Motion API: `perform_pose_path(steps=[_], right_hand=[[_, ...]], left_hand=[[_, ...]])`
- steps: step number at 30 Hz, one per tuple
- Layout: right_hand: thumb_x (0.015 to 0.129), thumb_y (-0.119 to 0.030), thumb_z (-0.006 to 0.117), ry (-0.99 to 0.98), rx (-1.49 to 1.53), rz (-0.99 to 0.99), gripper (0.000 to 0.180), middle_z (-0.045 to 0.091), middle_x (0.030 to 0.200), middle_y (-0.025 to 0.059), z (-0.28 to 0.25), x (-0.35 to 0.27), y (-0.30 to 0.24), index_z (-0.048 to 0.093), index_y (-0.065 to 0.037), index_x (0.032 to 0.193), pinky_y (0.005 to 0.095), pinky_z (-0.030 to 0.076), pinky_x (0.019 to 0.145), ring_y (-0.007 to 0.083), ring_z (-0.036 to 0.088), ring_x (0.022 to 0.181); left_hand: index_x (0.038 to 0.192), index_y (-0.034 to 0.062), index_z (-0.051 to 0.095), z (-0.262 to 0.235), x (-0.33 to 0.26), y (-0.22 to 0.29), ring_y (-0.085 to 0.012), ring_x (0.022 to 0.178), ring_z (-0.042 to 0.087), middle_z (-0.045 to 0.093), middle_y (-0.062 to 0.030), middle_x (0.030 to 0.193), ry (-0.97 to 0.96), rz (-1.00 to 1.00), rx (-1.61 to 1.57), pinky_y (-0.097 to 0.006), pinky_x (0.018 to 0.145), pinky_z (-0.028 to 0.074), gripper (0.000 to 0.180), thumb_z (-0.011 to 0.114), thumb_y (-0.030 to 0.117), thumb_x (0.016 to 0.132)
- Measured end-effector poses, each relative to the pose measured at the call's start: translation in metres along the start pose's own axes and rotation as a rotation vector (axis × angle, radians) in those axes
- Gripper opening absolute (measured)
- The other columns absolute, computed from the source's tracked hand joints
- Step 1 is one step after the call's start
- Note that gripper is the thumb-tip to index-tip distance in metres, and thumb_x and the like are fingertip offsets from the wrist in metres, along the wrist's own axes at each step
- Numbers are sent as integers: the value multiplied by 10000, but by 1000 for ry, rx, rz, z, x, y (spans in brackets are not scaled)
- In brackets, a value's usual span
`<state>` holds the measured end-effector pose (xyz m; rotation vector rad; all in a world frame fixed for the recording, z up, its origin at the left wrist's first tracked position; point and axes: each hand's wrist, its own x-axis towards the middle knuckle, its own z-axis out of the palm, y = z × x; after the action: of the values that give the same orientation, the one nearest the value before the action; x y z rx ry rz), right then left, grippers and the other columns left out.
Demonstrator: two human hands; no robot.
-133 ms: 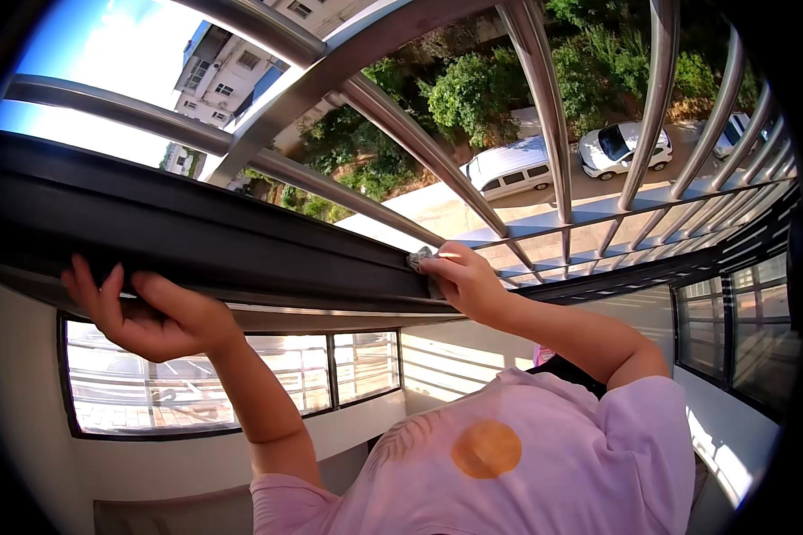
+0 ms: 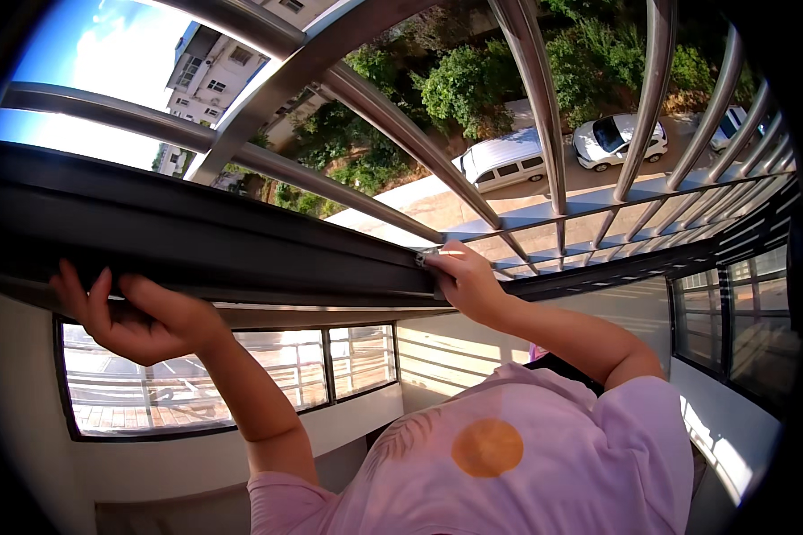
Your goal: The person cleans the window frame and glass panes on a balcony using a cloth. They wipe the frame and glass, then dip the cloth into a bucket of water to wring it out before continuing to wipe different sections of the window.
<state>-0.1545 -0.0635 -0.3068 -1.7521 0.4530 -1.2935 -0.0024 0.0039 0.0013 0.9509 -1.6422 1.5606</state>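
Note:
A long dark window frame (image 2: 214,245) slants across the view from the left to the middle. At its right end my right hand (image 2: 471,283) is closed, pinching a small crumpled grey rag (image 2: 425,258) against the frame's upper edge. Most of the rag is hidden by my fingers. Farther left, my left hand (image 2: 147,319) is at the frame's lower edge, palm up with fingers apart and lightly bent. Its fingertips and thumb are at or touching the dark surface, and nothing shows in that hand.
Metal security bars (image 2: 410,134) stand just beyond the frame. Outside and below are a white van (image 2: 504,160), a white car (image 2: 620,141) and green trees (image 2: 464,89). Below my left arm is a black-edged window (image 2: 196,379); another window (image 2: 732,303) is at the right.
The view has shifted slightly, with the bars and vehicles sliding left. My right hand sits a little farther right along the frame, and less of the rag shows. My left hand keeps its pose.

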Motion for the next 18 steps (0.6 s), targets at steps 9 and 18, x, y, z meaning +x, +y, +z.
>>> perform_pose_path(steps=[9, 18], right_hand=[[748, -17, 661, 228, 125, -422, 177, 554, 778, 91, 0, 145, -142, 642, -63, 917, 374, 468, 553, 287, 590, 674], [751, -37, 659, 175, 84, -370, 146, 570, 785, 99, -1, 132, -129, 645, -53, 896, 399, 473, 560, 318, 595, 686]], left_hand=[[927, -38, 544, 1, 2, 3, -340, 1271, 429, 551, -219, 1234, -14, 28, 73, -417, 1020, 399, 104, 478, -46, 847], [902, -34, 558, 1, -4, 6, -334, 1270, 436, 558, -211, 1234, 10, -18, 34, -410, 1007, 413, 104, 492, -63, 828]])
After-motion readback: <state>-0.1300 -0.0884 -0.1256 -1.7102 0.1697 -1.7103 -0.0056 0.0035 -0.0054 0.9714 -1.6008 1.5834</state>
